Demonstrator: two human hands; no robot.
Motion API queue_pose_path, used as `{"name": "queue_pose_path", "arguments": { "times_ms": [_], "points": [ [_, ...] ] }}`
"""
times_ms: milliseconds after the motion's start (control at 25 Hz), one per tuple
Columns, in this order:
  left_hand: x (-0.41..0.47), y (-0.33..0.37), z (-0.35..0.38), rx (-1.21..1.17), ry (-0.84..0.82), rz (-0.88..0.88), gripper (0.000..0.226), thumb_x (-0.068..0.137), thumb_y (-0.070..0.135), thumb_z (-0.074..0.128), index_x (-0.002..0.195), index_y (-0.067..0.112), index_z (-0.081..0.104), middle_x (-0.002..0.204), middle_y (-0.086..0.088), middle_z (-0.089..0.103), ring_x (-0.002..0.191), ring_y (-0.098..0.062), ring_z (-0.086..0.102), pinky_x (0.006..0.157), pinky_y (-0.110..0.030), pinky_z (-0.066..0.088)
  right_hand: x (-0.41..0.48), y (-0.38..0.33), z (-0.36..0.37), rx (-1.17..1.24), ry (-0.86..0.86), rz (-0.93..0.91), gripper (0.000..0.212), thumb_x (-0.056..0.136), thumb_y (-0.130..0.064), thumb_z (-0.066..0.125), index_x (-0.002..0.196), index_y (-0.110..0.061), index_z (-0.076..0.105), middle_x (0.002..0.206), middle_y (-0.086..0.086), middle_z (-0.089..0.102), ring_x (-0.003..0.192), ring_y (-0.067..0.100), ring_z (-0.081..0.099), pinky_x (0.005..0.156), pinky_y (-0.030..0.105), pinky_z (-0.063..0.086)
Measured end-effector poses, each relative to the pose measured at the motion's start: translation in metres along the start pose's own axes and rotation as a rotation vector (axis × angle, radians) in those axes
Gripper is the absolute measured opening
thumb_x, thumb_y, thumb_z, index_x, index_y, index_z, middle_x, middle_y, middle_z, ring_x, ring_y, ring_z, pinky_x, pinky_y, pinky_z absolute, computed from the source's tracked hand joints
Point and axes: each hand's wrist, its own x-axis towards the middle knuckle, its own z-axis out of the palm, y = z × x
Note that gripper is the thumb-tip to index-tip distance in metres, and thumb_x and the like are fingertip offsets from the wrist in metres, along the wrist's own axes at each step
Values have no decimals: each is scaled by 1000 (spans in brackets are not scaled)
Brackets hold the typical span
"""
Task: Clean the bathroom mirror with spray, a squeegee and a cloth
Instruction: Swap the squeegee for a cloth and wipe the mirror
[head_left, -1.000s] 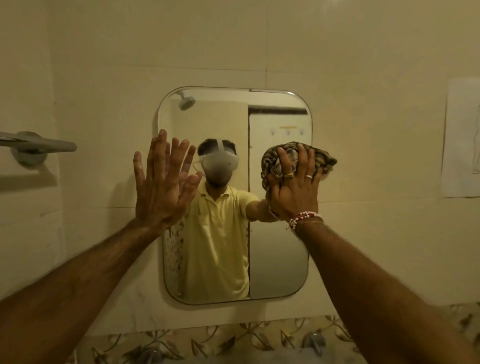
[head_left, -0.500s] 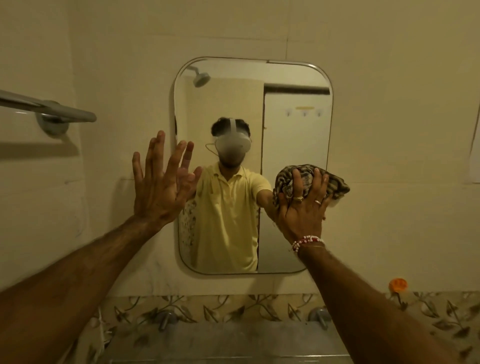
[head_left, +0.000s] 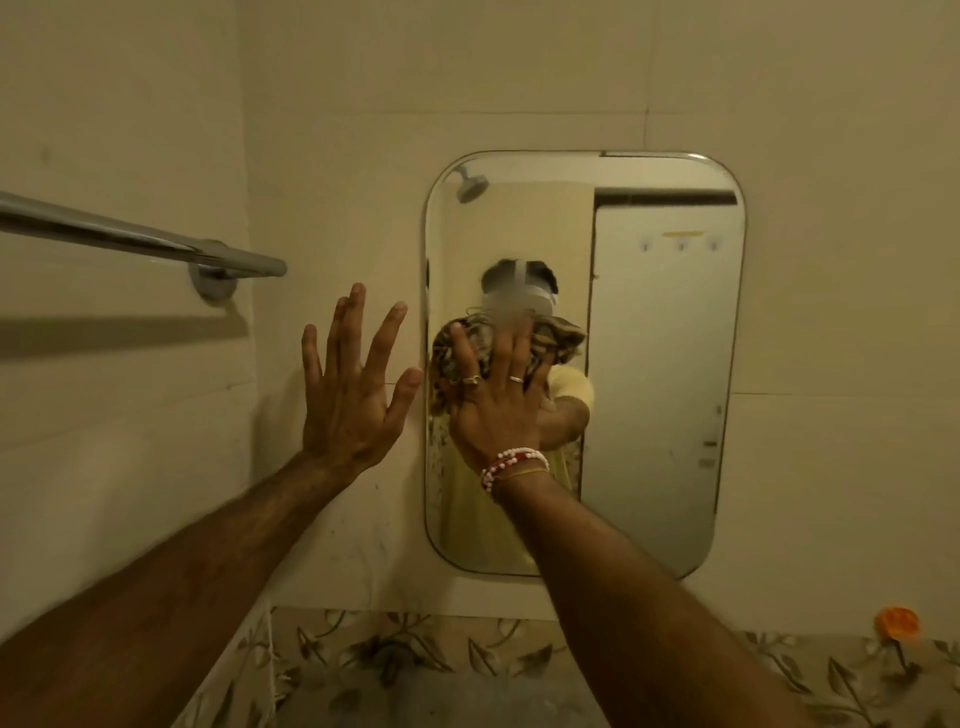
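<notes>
Right hand (head_left: 493, 410) spread flat over a bunched brown patterned cloth (head_left: 457, 358), pressing it against the rounded-corner wall mirror (head_left: 665, 364), at the glass's left half, about mid-height. Beaded bracelets (head_left: 511, 465) on that wrist. Left hand (head_left: 353, 395) wide open, holding nothing, raised just left of the mirror's edge; contact with the tiled wall unclear. Chrome towel bar (head_left: 130, 236) farther left of the mirror. Orange cap (head_left: 897, 622) below the mirror's lower right corner.
</notes>
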Motion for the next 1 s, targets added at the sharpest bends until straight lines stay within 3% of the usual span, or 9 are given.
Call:
{"name": "queue_pose_path", "arguments": {
  "times_ms": [280,560,800,1000],
  "points": [
    [-24,-22,3,22,-37,-32,71,103,64,16,164,28,21,174,-13,5,161,-30,8,125,-65,5,-39,-5,20,-41,-21,-145,72,93,-47,55,156,-37,21,165,16,12,153,38,1,118,67,4],
    [-35,2,14,-43,-66,-48,71,103,63,16,164,28,22,174,-12,5,161,-29,7,125,-65,4,-76,18,4,-77,-115,-267,65,95,-46,47,155,-37,24,165,12,15,153,36,6,117,67,8],
    [-33,63,38,-40,-69,-12,73,102,56,26,166,24,11,174,-11,-4,161,-28,-3,123,-68,1,-82,112,-35,-127,-81,-106,67,91,-45,52,153,-36,30,164,14,17,153,37,6,115,70,11],
    [-41,102,55,-105,-9,40,76,101,55,31,163,37,-9,172,-2,-16,161,-26,-7,124,-64,-6,-81,188,-69,-162,-4,64,74,89,-43,62,153,-35,25,163,17,18,153,38,7,118,66,10]
  ]
}}
